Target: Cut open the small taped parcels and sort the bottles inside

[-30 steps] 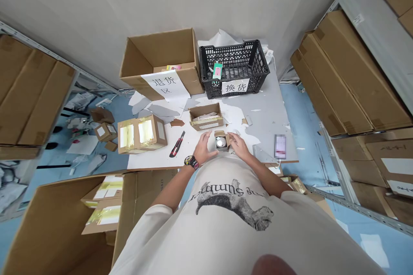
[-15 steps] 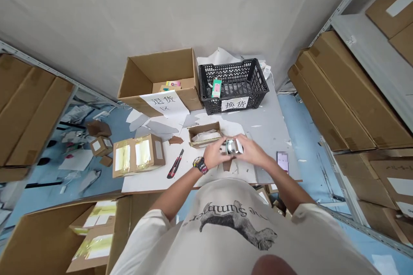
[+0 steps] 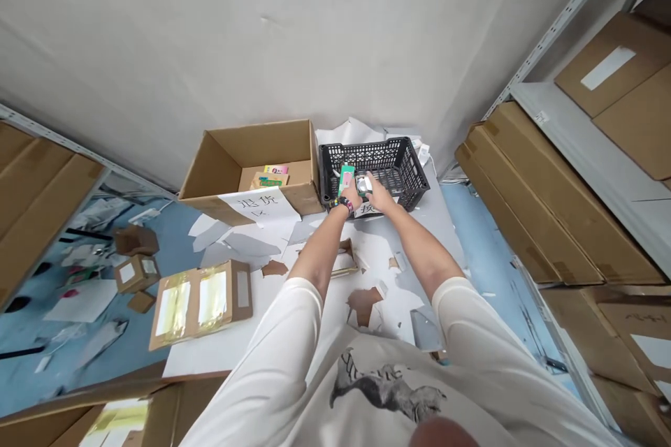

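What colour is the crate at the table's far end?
The plastic crate is black, seen best in the head view.

Bright, even overhead light — hands (image 3: 367,194) sharp, edges bowed

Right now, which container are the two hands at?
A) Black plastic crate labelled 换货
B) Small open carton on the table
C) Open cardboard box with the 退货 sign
A. The left hand and right hand both reach over the front rim of the black plastic crate, with a small silver object at the right hand's fingers.
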The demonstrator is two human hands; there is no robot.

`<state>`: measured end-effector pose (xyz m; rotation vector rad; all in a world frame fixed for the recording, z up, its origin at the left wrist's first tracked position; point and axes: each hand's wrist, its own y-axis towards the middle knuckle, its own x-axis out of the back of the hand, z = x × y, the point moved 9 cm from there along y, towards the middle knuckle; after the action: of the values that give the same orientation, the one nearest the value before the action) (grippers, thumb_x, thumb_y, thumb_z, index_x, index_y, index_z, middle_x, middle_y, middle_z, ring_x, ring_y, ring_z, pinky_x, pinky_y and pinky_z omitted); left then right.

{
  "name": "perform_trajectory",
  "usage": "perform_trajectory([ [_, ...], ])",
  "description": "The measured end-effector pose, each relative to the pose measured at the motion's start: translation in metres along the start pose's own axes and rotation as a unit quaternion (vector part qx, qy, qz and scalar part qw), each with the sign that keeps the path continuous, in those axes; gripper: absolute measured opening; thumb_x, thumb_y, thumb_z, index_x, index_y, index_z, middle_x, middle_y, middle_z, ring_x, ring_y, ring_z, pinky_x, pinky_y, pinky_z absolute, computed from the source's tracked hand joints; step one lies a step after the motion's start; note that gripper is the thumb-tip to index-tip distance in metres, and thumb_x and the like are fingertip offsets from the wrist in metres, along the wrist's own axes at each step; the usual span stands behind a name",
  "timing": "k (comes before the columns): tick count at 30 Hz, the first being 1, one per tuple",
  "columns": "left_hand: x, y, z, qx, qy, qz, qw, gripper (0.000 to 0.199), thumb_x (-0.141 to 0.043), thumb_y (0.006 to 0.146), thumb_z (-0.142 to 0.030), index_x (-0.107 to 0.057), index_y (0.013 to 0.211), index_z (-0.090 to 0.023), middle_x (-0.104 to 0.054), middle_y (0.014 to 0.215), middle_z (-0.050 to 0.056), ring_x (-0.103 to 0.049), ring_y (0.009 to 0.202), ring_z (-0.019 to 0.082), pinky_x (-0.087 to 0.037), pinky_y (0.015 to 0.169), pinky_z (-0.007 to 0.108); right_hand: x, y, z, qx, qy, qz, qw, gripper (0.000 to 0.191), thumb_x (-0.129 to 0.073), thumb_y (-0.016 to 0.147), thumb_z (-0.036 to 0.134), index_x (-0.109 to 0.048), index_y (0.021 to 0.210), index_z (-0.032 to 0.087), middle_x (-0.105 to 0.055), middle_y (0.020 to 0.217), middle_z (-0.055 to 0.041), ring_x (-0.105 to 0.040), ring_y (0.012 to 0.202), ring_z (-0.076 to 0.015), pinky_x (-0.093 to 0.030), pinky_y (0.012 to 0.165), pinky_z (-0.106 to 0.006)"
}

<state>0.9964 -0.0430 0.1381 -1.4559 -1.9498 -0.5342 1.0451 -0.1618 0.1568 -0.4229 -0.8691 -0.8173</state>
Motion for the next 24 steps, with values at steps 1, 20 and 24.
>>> perform_trajectory([
  [1,-0.009,-0.004,0.007,0.018,0.006,0.015,1.0,0.086,-0.086,0.082,-0.021,-0.057,0.162,-0.018,-0.083,0.128,0.02,-0.077,0.127,0.038,-0.053,0.119,0.051,-0.014,0.0,-0.006,-0.014,0.0,0.029,0.999,0.085,-0.064,0.095,0.015,-0.041,0.176,0.016,-0.071,0.153,-0.0187,-0.068,0.138,-0.0354,-0.054,0.123,-0.051],
  [20,0.019,-0.335,0.234,0.35,-0.113,-0.099,0.925,0.053,-0.075,0.096,-0.039,-0.075,0.147,-0.024,-0.085,0.132,0.013,-0.075,0.135,0.036,-0.055,0.12,0.05,-0.202,-0.231,-0.012,-0.168,0.215,0.089,0.958,0.07,-0.075,0.1,0.049,-0.057,0.166,0.032,-0.082,0.137,-0.006,-0.078,0.123,-0.0298,-0.062,0.108,-0.042],
  [24,0.02,-0.333,0.227,0.363,-0.167,-0.051,0.915,0.049,-0.084,0.088,-0.04,-0.081,0.132,-0.02,-0.086,0.117,0.016,-0.08,0.122,0.036,-0.061,0.11,0.049,-0.19,-0.241,-0.011,-0.197,0.131,0.118,0.964,0.083,-0.087,0.087,0.047,-0.057,0.163,0.029,-0.083,0.128,-0.0085,-0.08,0.118,-0.0327,-0.062,0.102,-0.04],
])
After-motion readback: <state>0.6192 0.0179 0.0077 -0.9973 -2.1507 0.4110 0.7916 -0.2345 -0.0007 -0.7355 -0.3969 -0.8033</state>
